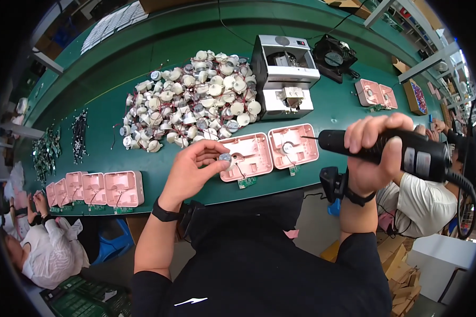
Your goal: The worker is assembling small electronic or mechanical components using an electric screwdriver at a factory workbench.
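My left hand (195,165) pinches a small round motor-like part with a grey metal face (225,157). It is held over the left edge of a pink plastic housing (256,153), which lies open side up in front of me. A thin wire runs from this housing to a green circuit board (247,183) at its near edge. Just to the right lies a second pink housing (305,150) with a round part inside and its own small board (294,170). My right hand (378,145) is wrapped around a black corded electric screwdriver (407,153), whose bit points left above the second housing.
Behind the housings is a heap of white round parts with red wires (195,95). A silver-and-black machine (285,79) and a black fan (334,57) stand to its right. More pink housings (122,189) line the left edge. Co-workers sit at left (50,248) and right (426,203).
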`<state>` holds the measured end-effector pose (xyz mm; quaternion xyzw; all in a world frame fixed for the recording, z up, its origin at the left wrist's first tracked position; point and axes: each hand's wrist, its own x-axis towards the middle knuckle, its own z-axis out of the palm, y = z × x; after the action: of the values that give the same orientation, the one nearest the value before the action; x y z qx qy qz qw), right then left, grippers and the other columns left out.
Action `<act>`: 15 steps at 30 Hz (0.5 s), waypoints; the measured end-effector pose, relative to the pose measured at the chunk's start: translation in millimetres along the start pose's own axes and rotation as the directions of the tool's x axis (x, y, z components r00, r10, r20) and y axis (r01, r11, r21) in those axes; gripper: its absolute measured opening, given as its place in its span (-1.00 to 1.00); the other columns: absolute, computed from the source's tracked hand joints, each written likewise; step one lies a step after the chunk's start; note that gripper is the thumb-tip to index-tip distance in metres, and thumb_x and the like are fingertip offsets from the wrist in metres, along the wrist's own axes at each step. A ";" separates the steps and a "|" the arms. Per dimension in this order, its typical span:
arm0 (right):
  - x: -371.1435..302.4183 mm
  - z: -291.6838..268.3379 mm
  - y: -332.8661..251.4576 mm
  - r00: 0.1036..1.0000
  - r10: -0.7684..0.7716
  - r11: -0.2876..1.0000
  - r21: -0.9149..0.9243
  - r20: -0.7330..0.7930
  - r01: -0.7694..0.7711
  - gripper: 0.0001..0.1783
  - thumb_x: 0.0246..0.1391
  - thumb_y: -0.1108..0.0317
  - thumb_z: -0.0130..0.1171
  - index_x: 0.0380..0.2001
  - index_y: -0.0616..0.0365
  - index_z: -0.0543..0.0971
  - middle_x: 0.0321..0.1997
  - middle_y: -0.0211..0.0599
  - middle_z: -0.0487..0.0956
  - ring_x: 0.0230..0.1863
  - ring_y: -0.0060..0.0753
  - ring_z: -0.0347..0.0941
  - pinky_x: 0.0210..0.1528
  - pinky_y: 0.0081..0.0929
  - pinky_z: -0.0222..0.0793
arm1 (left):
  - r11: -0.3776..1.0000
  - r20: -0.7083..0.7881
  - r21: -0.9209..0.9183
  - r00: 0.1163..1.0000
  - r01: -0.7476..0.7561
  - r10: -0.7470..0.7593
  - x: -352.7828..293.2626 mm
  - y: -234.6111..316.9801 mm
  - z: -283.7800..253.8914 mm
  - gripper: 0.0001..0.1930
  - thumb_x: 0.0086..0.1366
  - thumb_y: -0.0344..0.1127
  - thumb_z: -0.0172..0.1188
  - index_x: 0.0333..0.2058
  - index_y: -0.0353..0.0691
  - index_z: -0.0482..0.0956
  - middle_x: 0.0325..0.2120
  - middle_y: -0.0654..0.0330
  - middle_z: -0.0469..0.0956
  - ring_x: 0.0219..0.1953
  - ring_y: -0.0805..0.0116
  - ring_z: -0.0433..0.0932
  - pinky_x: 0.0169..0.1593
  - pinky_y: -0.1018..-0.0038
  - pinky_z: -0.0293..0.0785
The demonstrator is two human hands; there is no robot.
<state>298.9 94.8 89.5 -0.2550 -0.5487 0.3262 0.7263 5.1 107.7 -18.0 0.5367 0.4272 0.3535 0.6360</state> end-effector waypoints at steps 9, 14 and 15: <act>-30.7 12.7 -10.6 0.989 0.119 0.993 -0.032 0.086 -0.117 -0.54 0.12 0.04 0.20 -0.16 0.06 0.24 -0.53 -0.39 0.35 -0.61 -0.47 0.30 -0.50 -0.45 0.32 | 0.501 0.250 0.714 0.846 -0.489 0.470 11.0 -15.7 19.6 -0.70 0.03 -0.48 0.31 -0.20 -0.19 0.56 -0.25 0.16 0.58 -0.07 0.21 0.55 0.04 0.33 0.42; -42.7 24.7 -1.4 0.964 0.217 0.973 0.040 0.152 -0.225 -0.51 0.10 0.09 0.25 -0.15 0.07 0.21 -0.53 -0.38 0.36 -0.59 -0.47 0.32 -0.48 -0.43 0.36 | 0.470 0.256 0.731 0.838 -0.494 0.482 17.1 -24.4 20.6 -0.66 0.01 -0.44 0.33 -0.17 -0.17 0.55 -0.25 0.17 0.58 -0.03 0.17 0.52 0.12 0.24 0.35; -45.2 28.3 4.0 0.964 0.218 0.973 0.041 0.155 -0.227 -0.51 0.10 0.09 0.25 -0.15 0.07 0.21 -0.53 -0.38 0.36 -0.59 -0.47 0.32 -0.48 -0.43 0.36 | 0.466 0.225 0.754 0.848 -0.464 0.480 15.8 -24.4 23.3 -0.64 0.02 -0.44 0.33 -0.15 -0.15 0.54 -0.24 0.17 0.58 -0.03 0.17 0.52 0.14 0.24 0.34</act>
<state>262.5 63.7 65.7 -0.2685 -0.5596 0.4397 0.6491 32.5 108.9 -43.2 0.8520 0.3783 0.2958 0.2084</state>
